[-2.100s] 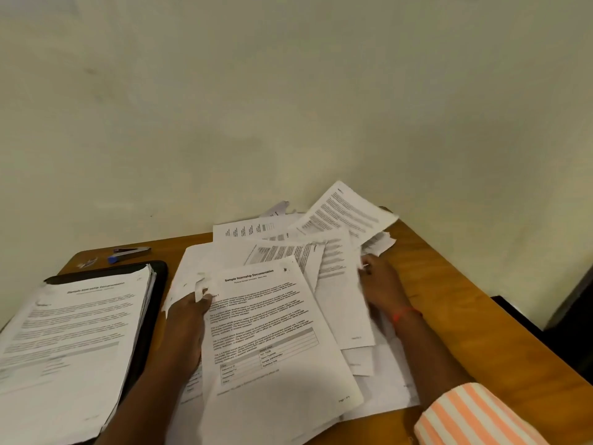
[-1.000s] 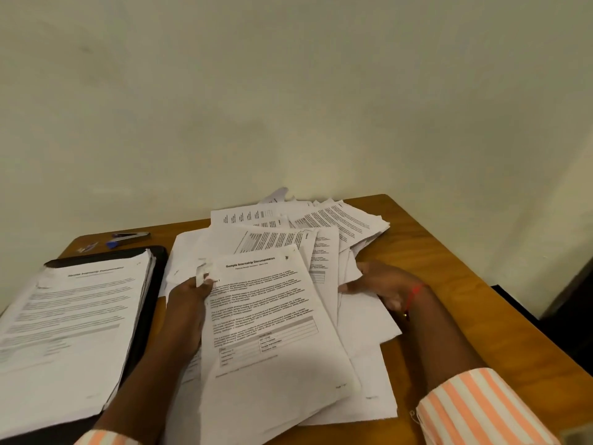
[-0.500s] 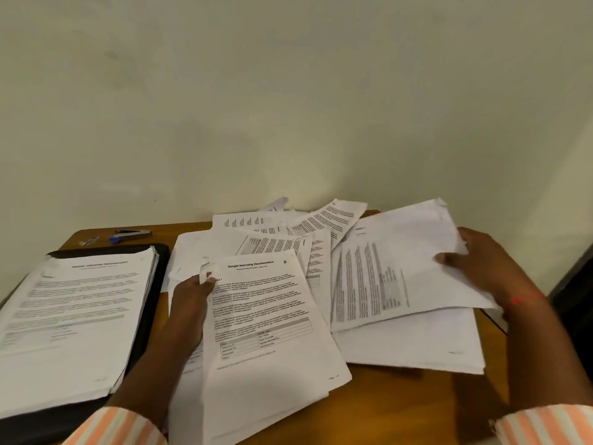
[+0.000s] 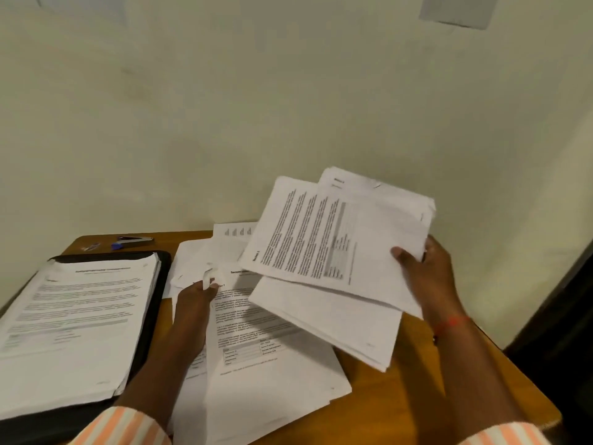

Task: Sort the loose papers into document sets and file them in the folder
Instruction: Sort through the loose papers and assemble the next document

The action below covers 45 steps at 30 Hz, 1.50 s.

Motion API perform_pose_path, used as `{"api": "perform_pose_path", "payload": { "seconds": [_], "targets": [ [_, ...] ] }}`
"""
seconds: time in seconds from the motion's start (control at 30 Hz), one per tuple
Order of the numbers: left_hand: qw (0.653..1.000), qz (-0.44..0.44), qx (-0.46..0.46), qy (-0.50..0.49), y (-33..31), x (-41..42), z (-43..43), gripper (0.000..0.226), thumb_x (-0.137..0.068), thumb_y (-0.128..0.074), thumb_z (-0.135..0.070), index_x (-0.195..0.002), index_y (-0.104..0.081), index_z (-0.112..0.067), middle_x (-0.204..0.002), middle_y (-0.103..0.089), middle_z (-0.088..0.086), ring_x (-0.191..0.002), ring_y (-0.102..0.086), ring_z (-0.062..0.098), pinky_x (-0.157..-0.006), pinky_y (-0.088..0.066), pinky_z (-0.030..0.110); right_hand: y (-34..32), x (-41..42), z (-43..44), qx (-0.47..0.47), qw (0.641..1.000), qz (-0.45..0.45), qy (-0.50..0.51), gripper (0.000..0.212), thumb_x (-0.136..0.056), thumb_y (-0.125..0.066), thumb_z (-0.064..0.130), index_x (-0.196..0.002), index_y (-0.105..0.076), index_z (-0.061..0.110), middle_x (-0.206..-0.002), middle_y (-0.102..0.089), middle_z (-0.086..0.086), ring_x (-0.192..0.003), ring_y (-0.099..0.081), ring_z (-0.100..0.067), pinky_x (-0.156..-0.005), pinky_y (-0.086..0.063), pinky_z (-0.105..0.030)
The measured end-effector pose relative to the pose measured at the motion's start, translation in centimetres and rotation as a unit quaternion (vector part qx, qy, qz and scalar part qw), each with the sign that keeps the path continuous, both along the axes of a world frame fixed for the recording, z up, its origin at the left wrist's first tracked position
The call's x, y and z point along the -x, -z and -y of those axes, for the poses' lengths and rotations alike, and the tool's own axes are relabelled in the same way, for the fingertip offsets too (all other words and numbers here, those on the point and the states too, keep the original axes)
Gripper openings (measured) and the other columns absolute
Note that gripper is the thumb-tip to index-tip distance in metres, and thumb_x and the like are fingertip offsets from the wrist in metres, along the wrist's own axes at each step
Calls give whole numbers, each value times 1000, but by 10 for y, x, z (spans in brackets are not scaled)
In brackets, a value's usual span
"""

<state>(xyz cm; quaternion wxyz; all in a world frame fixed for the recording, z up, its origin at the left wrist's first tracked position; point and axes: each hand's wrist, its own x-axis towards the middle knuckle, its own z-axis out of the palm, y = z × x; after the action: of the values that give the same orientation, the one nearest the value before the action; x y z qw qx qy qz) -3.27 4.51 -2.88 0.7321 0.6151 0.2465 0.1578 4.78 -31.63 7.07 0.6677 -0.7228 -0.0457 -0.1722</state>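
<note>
Head view: right hand (image 4: 430, 274) grips a fanned, printed sheaf (image 4: 321, 245) aloft; left hand (image 4: 195, 303) pinches a flat-lying set (image 4: 256, 351).

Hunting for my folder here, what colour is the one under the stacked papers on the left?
Black. The folder shows best in the head view, its dark edge framing the stack.

Matt paper sheets (image 4: 333, 252), smooth wooden table (image 4: 417, 396)

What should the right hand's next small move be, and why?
Probably turn the lifted bundle so its top page reads upright: the right hand grips it tilted above the desk, print running sideways, while the left hand holds the titled sheet.
</note>
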Motion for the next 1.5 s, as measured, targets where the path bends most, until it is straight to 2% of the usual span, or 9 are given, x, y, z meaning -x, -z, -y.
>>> {"api": "perform_pose_path", "payload": {
  "seconds": [0.1, 0.3, 0.5, 0.8, 0.93, 1.03, 1.13, 1.37, 1.5],
  "targets": [
    [1000, 27, -12, 0, -9, 5, 5, 17, -98, -58, -10, -100, -74, -15, -104, -76, 10, -98, -70, 28, -84, -52, 37, 32, -2, -43, -31, 997, -46, -55, 33, -93, -68, 9, -124, -64, 20, -114, -73, 5, -99, -71, -13, -84, -59, -34],
    [994, 104, 38, 2, -18, 16, 8, 33, -103, -56, -42, -121, -72, -20, -117, -74, 11, -110, -70, 34, -97, -54, 57, 74, -17, -91, -60, 990, -70, -109, 38, -93, -69, 11, -127, -60, 26, -118, -70, 13, -109, -67, -11, -87, -56, -29],
    [993, 102, 51, -43, -17, 12, 4, 40, -97, -64, -40, -118, -71, -7, -112, -73, 19, -108, -67, 43, -99, -51, 62, 100, -34, -97, -51, 983, -85, -155, 50, -94, -69, 18, -140, -53, 26, -132, -64, 8, -121, -62, -19, -96, -55, -42],
    [993, 112, 16, -26, -8, 11, -1, 31, -98, -63, -33, -81, -66, -8, -78, -68, 18, -67, -67, 27, -65, -56, 39, 106, -44, -95, -33, 977, -108, -180, 37, -93, -71, 20, -129, -65, 21, -135, -63, 0, -117, -64, -23, -94, -57, -42],
    [995, 94, 17, -19, -12, 11, 0, 31, -101, -56, -29, -82, -65, -6, -72, -67, 12, -64, -63, 25, -61, -53, 33, 105, -40, -97, -6, 985, -65, -160, 40, -93, -71, 15, -131, -61, 20, -138, -60, 5, -121, -60, -15, -94, -56, -32],
    [997, 82, -15, -2, -13, 12, -2, 26, -102, -56, -27, -93, -67, -5, -76, -73, 7, -73, -68, 30, -70, -59, 38, 103, -41, -94, 60, 988, -39, -136, 43, -96, -65, 15, -136, -51, 14, -137, -52, 8, -118, -51, -11, -91, -46, -24],
    [989, 54, -128, -43, -7, 5, -8, 24, -103, -58, -24, -96, -69, -3, -82, -75, 13, -79, -72, 41, -78, -59, 56, 106, -46, -89, 92, 985, -21, -142, 40, -97, -64, 22, -134, -52, 16, -142, -52, 5, -130, -50, -18, -103, -48, -36],
    [969, 28, -199, -142, -9, -1, -11, 10, -106, -53, -28, -113, -59, -30, -99, -63, -14, -95, -67, 15, -83, -56, 35, 108, -49, -77, 83, 988, -33, -129, 50, -96, -65, 25, -143, -52, 17, -146, -54, 0, -134, -50, -25, -110, -44, -49],
    [924, 46, -302, -229, -15, 3, -14, 9, -107, -48, -28, -106, -57, -25, -91, -62, -14, -83, -66, 6, -63, -51, 21, 111, -53, -69, 116, 984, -38, -127, 47, -97, -63, 18, -143, -52, 14, -143, -56, -4, -132, -52, -28, -106, -45, -43]
  ]
}}
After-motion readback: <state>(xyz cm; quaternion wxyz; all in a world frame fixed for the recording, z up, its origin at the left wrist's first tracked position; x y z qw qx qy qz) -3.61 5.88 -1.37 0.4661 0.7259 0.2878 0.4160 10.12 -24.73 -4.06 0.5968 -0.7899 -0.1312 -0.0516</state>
